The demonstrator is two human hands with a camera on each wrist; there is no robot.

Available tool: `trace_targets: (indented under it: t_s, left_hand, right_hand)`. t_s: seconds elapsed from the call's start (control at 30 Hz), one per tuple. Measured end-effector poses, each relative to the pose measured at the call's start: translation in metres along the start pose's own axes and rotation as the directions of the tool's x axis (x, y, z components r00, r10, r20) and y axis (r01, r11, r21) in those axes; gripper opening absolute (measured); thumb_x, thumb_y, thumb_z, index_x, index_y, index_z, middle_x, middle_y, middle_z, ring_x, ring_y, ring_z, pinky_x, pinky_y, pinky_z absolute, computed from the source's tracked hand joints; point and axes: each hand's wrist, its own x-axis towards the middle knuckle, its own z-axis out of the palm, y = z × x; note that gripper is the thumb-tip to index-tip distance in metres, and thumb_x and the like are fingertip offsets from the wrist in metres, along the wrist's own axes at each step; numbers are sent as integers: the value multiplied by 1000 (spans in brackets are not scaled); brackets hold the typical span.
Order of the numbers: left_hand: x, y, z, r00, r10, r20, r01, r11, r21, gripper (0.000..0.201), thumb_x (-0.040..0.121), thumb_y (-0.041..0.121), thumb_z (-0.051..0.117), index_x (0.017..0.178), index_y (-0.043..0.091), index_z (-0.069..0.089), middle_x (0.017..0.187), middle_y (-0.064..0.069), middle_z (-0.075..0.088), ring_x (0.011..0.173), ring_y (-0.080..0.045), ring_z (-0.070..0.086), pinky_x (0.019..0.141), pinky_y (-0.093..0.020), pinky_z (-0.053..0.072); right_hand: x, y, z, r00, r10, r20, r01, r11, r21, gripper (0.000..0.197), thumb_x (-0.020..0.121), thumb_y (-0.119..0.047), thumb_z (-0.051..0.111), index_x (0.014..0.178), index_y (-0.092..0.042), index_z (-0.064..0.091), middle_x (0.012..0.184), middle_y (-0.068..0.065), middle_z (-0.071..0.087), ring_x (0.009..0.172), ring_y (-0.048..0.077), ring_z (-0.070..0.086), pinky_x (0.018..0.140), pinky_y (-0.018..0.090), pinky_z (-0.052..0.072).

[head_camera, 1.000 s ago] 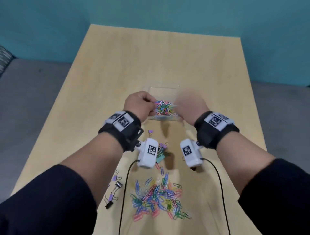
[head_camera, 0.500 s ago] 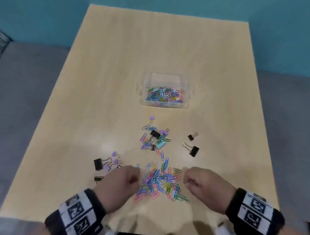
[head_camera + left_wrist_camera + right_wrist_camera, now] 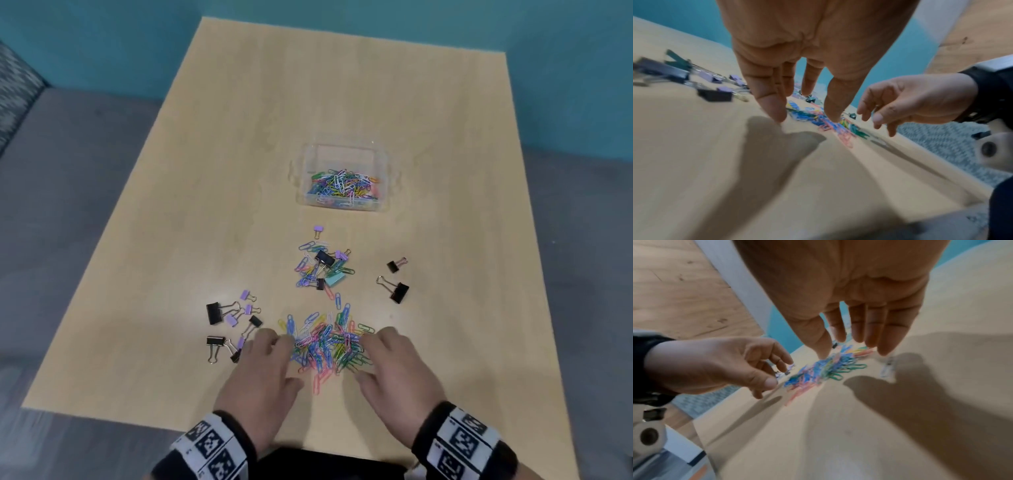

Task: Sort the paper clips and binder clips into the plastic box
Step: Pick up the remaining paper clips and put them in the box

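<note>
- Paper clips (image 3: 327, 342) lie in a bright heap on the near part of the wooden table (image 3: 239, 154), right between my two hands.
- My left hand (image 3: 260, 380) sits at the left edge of that heap, fingers spread and reaching down, holding nothing; the left wrist view shows my fingertips (image 3: 774, 112) at the table top and the thumb down on the clips.
- My right hand (image 3: 394, 377) is at the right edge of the heap, fingers also loose and extended, nothing gripped; from the right wrist view its fingertips (image 3: 885, 348) hang just over the far side of the clips.
- Whether any fingertip presses the clips themselves I cannot tell, as both wrist views are blurred.
- The plastic box (image 3: 383, 205) stands farther up the table, well apart from my hands, with a layer of coloured paper clips (image 3: 344, 183) in its near half.
- Between the box and the heap lies a smaller mixed cluster (image 3: 322, 267) of paper clips with black, purple and teal binder clips.
- To the left of my left hand is a scatter of black and purple binder clips (image 3: 233, 322).
- Two black binder clips (image 3: 397, 279) lie apart to the right of the mixed cluster.
- Both wrists wear black bands with square printed markers (image 3: 460, 440).
</note>
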Motion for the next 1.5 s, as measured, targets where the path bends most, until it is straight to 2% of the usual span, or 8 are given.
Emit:
trace_targets:
  t_s: [0.17, 0.3, 0.43, 0.63, 1.0, 1.23, 1.37, 1.5]
  left_hand:
    - [10, 2, 6, 997, 75, 8, -75, 981, 181, 87, 69, 37, 75, 141, 24, 28, 125, -2, 36, 103, -22, 34, 89, -37, 47]
    - [33, 20, 10, 997, 72, 19, -74, 979, 188, 69, 80, 28, 63, 140, 26, 31, 131, -3, 33, 108, -23, 30, 93, -31, 40]
    - [51, 28, 10, 996, 86, 8, -86, 978, 190, 33, 84, 16, 51, 116, 24, 48, 115, -2, 37, 92, -20, 31, 83, -35, 42]
    - [66, 22, 11, 992, 110, -56, -99, 981, 168, 16, 79, 4, 54, 86, 18, 56, 93, -2, 43, 75, -19, 34, 63, -34, 40]
    - [67, 18, 8, 991, 107, -84, -103, 993, 58, 17, 77, 1, 58, 84, 15, 63, 86, -3, 50, 73, -26, 51, 59, -35, 44]
    - [64, 25, -12, 995, 59, -80, -69, 990, -122, 13, 84, 11, 61, 90, 20, 69, 86, 7, 48, 76, -16, 52, 63, -26, 34]
    - [67, 25, -25, 1000, 0, 25, 7, 965, -262, 10, 82, 16, 65, 84, 25, 69, 85, 8, 54, 77, -9, 54, 73, -25, 41]
    - [75, 23, -39, 982, -79, 174, 160, 833, -529, 17, 74, 10, 71, 69, 25, 68, 73, 1, 63, 56, -12, 56, 64, -35, 52]
  right_hand:
    - [5, -1, 8, 1000, 26, -10, -27, 987, -157, 88, 73, -44, 70, 145, -32, 20, 135, 3, 33, 110, 27, 37, 88, 37, 47]
    - [34, -19, 16, 996, -55, -67, 44, 985, -169, 70, 74, -33, 70, 136, -25, 39, 129, 8, 44, 105, 31, 41, 83, 41, 50]
    - [52, -23, 15, 987, -91, -130, 71, 986, -149, 37, 71, -6, 63, 105, -18, 56, 105, 8, 51, 86, 30, 46, 67, 37, 47]
    - [61, -21, 5, 986, -108, -124, 86, 981, -171, 38, 54, 7, 67, 82, -15, 52, 87, 9, 52, 70, 28, 47, 54, 32, 36]
    - [61, -19, -16, 999, -44, -23, 42, 997, -64, 8, 92, -17, 51, 99, -14, 49, 100, 5, 46, 87, 28, 48, 64, 31, 27]
    - [63, -17, -31, 999, -21, 31, 21, 999, 26, 12, 94, -27, 53, 95, -16, 50, 88, -3, 42, 75, 21, 42, 64, 33, 33]
    - [63, -8, -39, 995, -50, 86, 36, 987, 156, 11, 91, -27, 57, 85, -24, 48, 88, -4, 50, 78, 19, 49, 69, 33, 40]
    - [68, 1, -51, 982, 0, 188, -70, 928, 365, 14, 84, -23, 66, 78, -20, 54, 78, -3, 58, 60, 10, 50, 62, 34, 50]
